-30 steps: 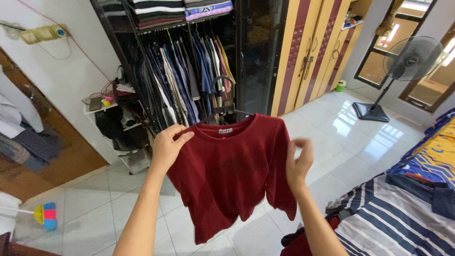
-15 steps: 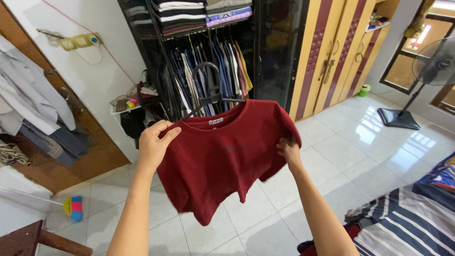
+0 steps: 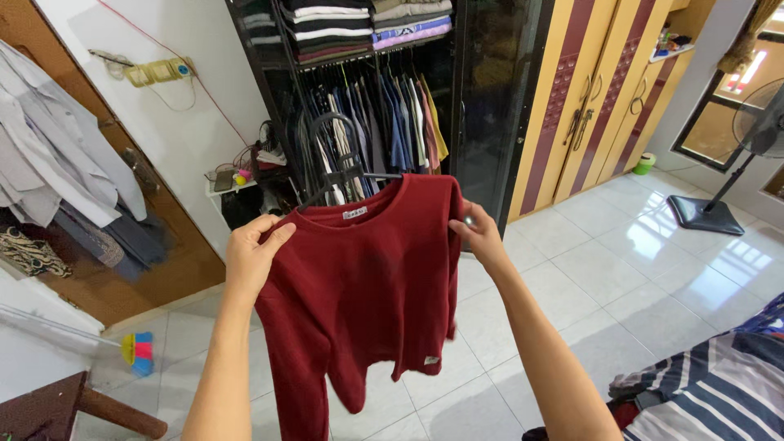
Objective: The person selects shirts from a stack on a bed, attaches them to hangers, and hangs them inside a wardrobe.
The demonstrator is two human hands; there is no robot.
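- Head view: left hand [image 3: 251, 255] is closed on the left shoulder of a dark red sweater [image 3: 363, 282], thumb on the front of the cloth and fingers curled behind it.
- Right hand [image 3: 480, 235] pinches the sweater's right shoulder edge, fingers pressed together on the cloth.
- Sweater hangs between the two hands on a dark hanger [image 3: 343, 167], whose hook rises above and between them; the body and sleeves drop below both hands, clear of the floor.
- A small pale label sits inside the neckline between the hands, and a small tag shows near the lower hem, below the right hand.
- Behind the hands and the hanger stands an open black wardrobe [image 3: 482, 98] with a row of hung clothes [image 3: 392, 122] and folded clothes [image 3: 359, 28] stacked on the shelf above.
- To the right of the right hand are yellow and maroon cupboard doors [image 3: 588, 98]; further right stands a fan [image 3: 723, 175] on the tiled floor [image 3: 621, 286].
- Left of the left hand, pale shirts [image 3: 49, 155] hang by a brown door, and a small shelf [image 3: 237, 184] of odds and ends stands against the white wall.
- Below the right forearm lies striped bedding [image 3: 719, 392].
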